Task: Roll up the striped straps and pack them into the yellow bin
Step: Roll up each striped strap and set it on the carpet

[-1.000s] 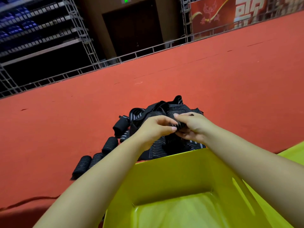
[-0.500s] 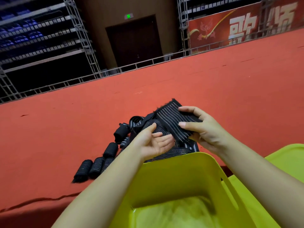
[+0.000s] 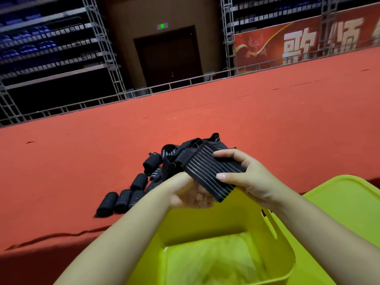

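A black strap with thin grey stripes (image 3: 207, 171) is stretched flat above the far rim of the yellow bin (image 3: 218, 233). My right hand (image 3: 244, 179) pinches its right end between thumb and fingers. My left hand (image 3: 189, 192) is under the strap's lower end, palm up, fingers curled onto it. Behind lies a loose pile of striped straps (image 3: 185, 151) on the red carpet. Several rolled straps (image 3: 123, 199) lie in a row to the left of the pile.
A yellow-green lid (image 3: 345, 198) lies to the right of the bin. The red carpeted stage (image 3: 82, 161) ends at a metal rail (image 3: 144, 91); scaffolding, a dark door and a red banner stand beyond. The near stage edge drops off at lower left.
The strap has been lifted off the pile and spread out flat between both hands. My left hand has turned palm up under it. The view has tilted upward.
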A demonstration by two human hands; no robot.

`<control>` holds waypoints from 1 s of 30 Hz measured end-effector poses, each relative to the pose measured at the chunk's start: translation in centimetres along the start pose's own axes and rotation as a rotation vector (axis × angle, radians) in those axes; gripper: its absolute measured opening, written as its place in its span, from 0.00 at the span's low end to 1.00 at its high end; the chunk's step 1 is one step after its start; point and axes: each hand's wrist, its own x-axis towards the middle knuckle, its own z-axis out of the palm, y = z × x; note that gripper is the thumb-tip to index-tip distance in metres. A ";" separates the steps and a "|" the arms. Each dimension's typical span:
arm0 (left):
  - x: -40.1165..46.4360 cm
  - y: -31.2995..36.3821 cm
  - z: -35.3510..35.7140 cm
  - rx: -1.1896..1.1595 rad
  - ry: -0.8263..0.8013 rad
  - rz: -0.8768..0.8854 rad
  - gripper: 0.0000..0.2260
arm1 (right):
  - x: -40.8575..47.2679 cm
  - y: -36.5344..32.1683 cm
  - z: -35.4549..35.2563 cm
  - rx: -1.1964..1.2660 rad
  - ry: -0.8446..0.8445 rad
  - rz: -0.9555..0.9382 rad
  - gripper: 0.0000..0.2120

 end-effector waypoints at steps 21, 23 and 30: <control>-4.7 -3.5 -0.3 0.129 0.229 0.543 0.13 | 0.1 1.6 1.9 -0.010 0.266 0.246 0.05; -5.0 -4.0 -0.3 0.154 0.208 0.516 0.13 | 0.5 1.7 2.1 -0.028 0.298 0.208 0.05; -5.0 -4.4 -0.6 -0.019 0.188 0.474 0.02 | 0.4 2.0 2.4 -0.100 0.204 0.115 0.06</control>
